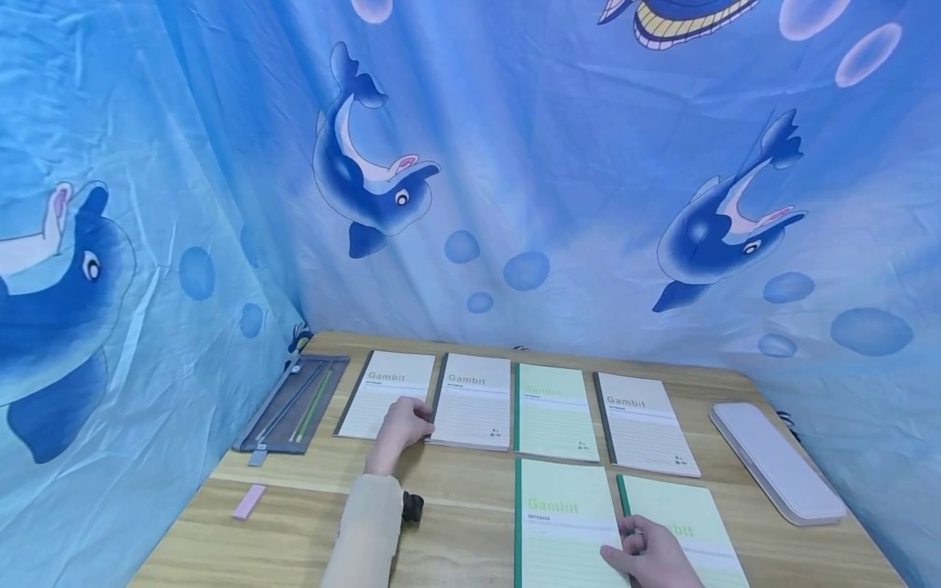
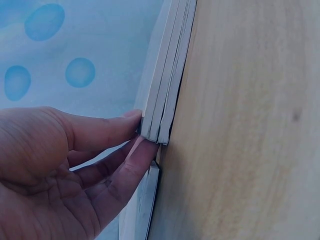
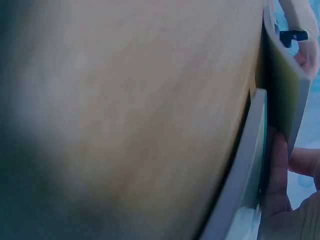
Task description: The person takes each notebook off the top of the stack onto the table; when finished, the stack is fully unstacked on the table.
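Note:
My left hand (image 1: 403,420) is at the lower left corner of the second white notebook (image 1: 474,412) in the back row. The left wrist view shows its thumb and a finger pinching the corner of a thin stack of notebooks (image 2: 167,75). Left of it lies another white notebook (image 1: 390,380). My right hand (image 1: 654,555) pinches the right edge of the front green notebook (image 1: 562,539), thumb on the cover and fingers underneath. In the right wrist view this notebook (image 3: 287,87) stands tilted up off the table. A second green notebook (image 1: 702,510) lies beneath and beside that hand.
Further along the back row lie a green notebook (image 1: 555,420) and a white one (image 1: 647,425). A mesh pencil pouch (image 1: 283,408) and a pink eraser (image 1: 248,501) are at the left. A pale case (image 1: 775,461) lies by the wooden table's (image 1: 448,498) right edge. Blue dolphin-print cloth (image 1: 559,163) hangs behind.

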`<state>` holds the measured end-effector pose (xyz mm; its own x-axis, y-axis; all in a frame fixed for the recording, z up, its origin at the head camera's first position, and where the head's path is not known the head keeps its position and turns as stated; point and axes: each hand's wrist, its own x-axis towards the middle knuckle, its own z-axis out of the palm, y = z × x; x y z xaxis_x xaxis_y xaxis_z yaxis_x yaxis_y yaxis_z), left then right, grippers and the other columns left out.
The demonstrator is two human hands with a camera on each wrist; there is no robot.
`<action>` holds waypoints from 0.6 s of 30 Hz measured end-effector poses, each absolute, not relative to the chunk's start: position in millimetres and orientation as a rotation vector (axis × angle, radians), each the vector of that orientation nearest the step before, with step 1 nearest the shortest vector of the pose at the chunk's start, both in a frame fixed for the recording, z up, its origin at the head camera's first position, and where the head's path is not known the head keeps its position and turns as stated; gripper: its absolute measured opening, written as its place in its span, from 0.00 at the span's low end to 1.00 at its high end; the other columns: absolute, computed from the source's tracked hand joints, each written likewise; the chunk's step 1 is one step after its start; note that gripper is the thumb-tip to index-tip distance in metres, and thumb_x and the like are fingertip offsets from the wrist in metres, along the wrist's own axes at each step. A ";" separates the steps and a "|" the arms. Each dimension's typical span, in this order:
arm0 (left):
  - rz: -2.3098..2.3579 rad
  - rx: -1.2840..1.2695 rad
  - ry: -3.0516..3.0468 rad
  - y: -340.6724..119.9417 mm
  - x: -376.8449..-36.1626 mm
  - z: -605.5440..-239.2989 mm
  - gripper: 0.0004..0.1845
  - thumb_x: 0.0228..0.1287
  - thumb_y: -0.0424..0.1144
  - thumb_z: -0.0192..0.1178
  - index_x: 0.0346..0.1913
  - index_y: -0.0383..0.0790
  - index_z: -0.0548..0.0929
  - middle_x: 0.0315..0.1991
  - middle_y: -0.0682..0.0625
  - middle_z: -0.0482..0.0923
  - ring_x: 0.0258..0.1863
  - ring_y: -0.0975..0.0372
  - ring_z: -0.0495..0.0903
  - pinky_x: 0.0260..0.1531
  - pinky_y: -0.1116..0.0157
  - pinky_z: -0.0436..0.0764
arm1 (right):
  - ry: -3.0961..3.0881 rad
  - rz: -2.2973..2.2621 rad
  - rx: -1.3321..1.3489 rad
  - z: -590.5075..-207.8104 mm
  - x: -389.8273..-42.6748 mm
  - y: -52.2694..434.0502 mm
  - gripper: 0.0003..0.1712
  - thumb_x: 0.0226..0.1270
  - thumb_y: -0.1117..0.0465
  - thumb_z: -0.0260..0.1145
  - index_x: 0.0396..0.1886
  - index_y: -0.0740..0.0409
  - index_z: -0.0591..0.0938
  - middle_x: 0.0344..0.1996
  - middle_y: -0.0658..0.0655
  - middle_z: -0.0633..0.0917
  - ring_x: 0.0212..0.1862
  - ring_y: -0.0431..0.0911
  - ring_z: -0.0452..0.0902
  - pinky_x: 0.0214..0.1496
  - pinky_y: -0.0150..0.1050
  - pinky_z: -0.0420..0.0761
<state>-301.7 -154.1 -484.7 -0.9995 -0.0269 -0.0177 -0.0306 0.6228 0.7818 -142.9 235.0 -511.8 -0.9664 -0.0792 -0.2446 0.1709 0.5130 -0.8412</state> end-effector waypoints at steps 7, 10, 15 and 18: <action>1.352 -0.061 2.833 -154.7 -301.1 -483.3 0.16 0.52 0.23 0.69 0.46 0.25 0.84 0.38 0.40 0.84 0.41 0.49 0.82 0.48 0.52 0.80 | 2.650 -1.193 -0.033 -505.0 -146.2 230.6 0.43 0.61 0.55 0.74 0.61 0.85 0.66 0.23 0.51 0.75 0.28 0.46 0.71 0.31 0.37 0.71; 1.350 -0.050 2.832 -154.0 -300.5 -482.2 0.16 0.52 0.23 0.69 0.46 0.24 0.84 0.37 0.40 0.83 0.41 0.49 0.82 0.47 0.52 0.80 | 2.672 -1.134 -0.092 -504.2 -145.8 231.1 0.42 0.61 0.56 0.73 0.60 0.85 0.67 0.23 0.51 0.75 0.28 0.46 0.72 0.30 0.37 0.72; 1.353 -0.038 2.831 -153.6 -300.2 -482.4 0.16 0.52 0.24 0.69 0.47 0.24 0.84 0.38 0.40 0.84 0.42 0.49 0.82 0.47 0.52 0.80 | 2.717 -1.072 -0.174 -503.1 -144.0 230.3 0.41 0.61 0.55 0.73 0.58 0.85 0.68 0.21 0.50 0.75 0.25 0.44 0.72 0.28 0.36 0.73; 1.354 -0.042 2.830 -153.8 -299.9 -482.8 0.16 0.52 0.24 0.69 0.46 0.24 0.84 0.38 0.40 0.84 0.42 0.49 0.82 0.47 0.52 0.80 | 2.738 -1.049 -0.218 -502.7 -143.1 229.5 0.41 0.61 0.54 0.73 0.57 0.86 0.69 0.19 0.49 0.76 0.22 0.42 0.71 0.24 0.35 0.73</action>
<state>-299.9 -153.8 -482.8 -0.9996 -0.0223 -0.0154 -0.0260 0.6273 0.7783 -143.1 229.5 -502.7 -0.9689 -0.2083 -0.1338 -0.0656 0.7371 -0.6725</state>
